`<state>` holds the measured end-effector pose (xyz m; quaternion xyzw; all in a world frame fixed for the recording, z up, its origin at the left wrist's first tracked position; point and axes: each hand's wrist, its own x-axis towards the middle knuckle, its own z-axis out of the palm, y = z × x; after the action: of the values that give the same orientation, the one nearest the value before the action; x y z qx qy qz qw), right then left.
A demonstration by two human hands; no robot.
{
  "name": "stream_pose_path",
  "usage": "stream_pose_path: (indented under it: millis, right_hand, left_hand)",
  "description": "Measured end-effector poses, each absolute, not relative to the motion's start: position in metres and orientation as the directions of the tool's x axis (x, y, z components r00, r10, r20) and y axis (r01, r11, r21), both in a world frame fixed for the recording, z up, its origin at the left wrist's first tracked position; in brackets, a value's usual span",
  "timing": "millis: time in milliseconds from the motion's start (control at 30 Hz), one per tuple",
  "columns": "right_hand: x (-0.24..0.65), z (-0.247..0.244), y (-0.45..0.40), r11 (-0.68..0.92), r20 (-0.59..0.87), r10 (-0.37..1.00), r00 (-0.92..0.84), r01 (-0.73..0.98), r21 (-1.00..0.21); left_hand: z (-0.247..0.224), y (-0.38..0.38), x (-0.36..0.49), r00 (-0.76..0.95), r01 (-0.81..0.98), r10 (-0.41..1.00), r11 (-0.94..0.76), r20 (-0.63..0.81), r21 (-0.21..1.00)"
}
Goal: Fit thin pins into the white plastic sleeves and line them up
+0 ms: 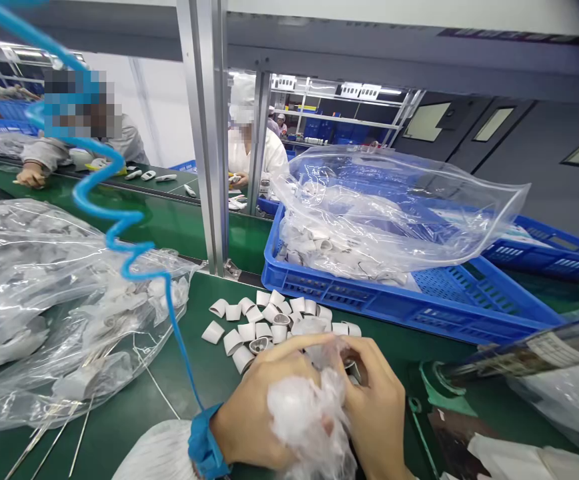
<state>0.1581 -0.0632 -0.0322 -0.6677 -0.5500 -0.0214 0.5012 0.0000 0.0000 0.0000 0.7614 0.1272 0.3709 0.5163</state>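
Note:
My left hand (264, 407), with a blue strap round its wrist, is closed with fingers curled inward. Crumpled thin plastic film (314, 413) bunches over its fingers. My right hand (377, 400) faces it, thumb and forefinger bent together and pinching the film. A small part with a dark inside shows in the gap of the right hand; its kind is unclear. Just beyond my hands, several short white sleeve-like plastic pieces (246, 331) lie loose on the green table (169, 383), some showing open ends.
A blue crate (359, 300) with a clear bag (419, 220) of white pieces stands behind. A large plastic bag (69, 300) and thin metal rods (82, 433) lie left. A blue coiled hose (114, 233) hangs before a metal post (209, 133). Co-workers (264, 147) sit across.

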Motion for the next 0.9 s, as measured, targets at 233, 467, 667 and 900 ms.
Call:
stream_pose_path:
  millis: [233,467,667,900]
  right_hand:
    - [0.155,-0.026,-0.062,0.187,0.628,0.691,0.358,0.751,-0.634]
    - [0.154,-0.034,-0.064,0.122,0.425,0.787,0.448,0.562,-0.818]
    - [0.153,-0.040,-0.067,0.123,0.367,0.840,0.400,0.519,-0.846]
    - [0.149,-0.037,-0.067,0.146,0.287,0.880,0.380,0.358,-0.922]
  left_hand:
    - [-0.010,-0.005,0.004,0.740,-0.207,0.499,-0.469,0.451,0.859]
    - [-0.007,-0.004,0.011,0.528,-0.011,0.790,-0.360,0.312,0.933]
    - [-0.007,0.005,0.007,0.479,0.025,0.853,-0.248,0.206,0.968]
    - [-0.001,0.022,-0.003,0.642,-0.036,0.760,-0.097,0.097,0.995]
